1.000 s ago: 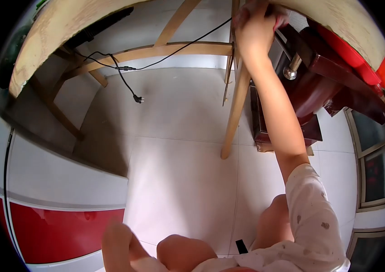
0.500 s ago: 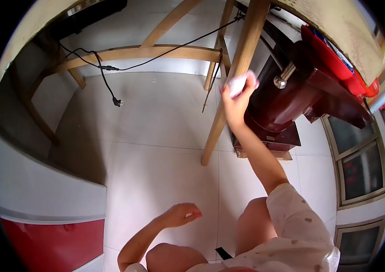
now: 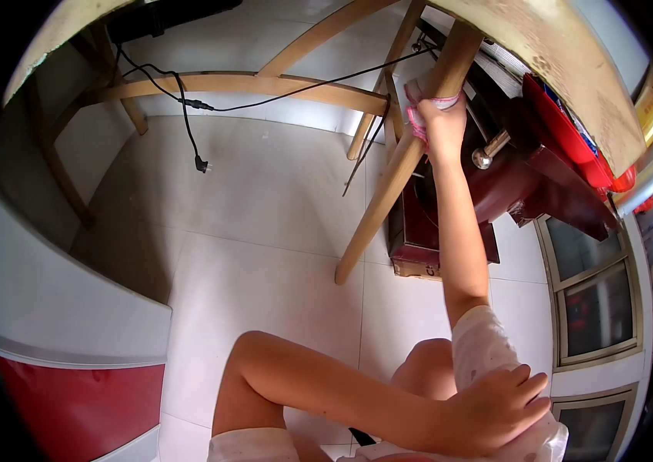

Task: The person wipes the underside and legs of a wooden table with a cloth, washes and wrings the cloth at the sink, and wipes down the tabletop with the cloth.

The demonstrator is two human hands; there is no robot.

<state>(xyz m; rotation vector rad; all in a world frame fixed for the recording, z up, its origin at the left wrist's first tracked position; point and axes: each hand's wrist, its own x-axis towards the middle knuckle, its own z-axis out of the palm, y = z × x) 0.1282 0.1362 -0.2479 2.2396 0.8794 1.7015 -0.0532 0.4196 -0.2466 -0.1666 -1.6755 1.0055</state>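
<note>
Cloth (image 3: 416, 121) (pink-edged) in the right hand (image 3: 447, 123) touches the wooden leg (image 3: 386, 192).

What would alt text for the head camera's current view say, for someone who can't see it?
A person's right hand holds a pink-edged cloth against a wooden leg beneath a tabletop, while the left hand lies over the right sleeve. A black plug and pale tiled floor show to the left.
</note>
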